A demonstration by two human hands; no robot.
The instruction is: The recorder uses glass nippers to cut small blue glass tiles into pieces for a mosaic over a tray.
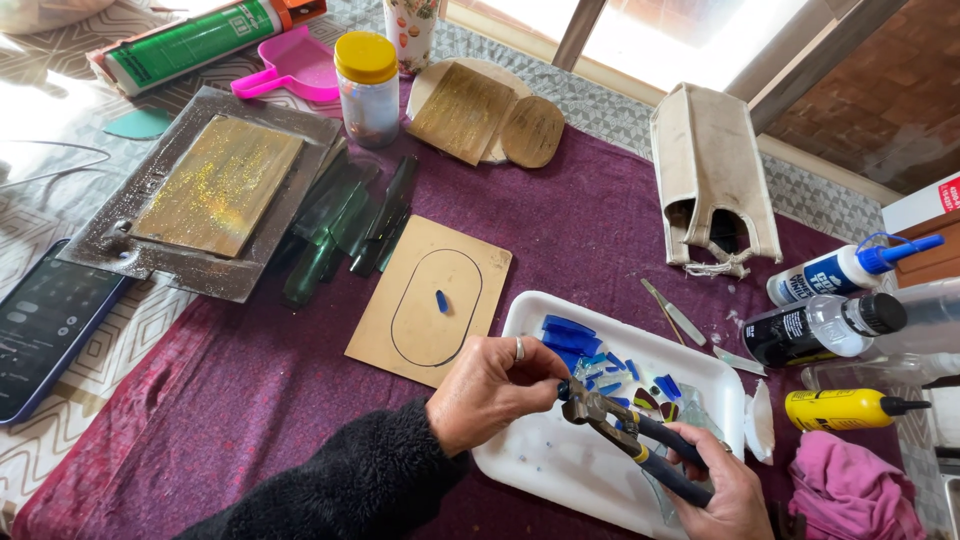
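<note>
- Bench, purple cloth: white tray near front edge, blue glass bits inside.
- Right hand closed round the nippers, over tray.
- Left hand pinches a small piece at the nipper tip; piece itself too small to see.
- Risk: squeeze too hard w/ fingers so close, shard may fly or cut.
</note>
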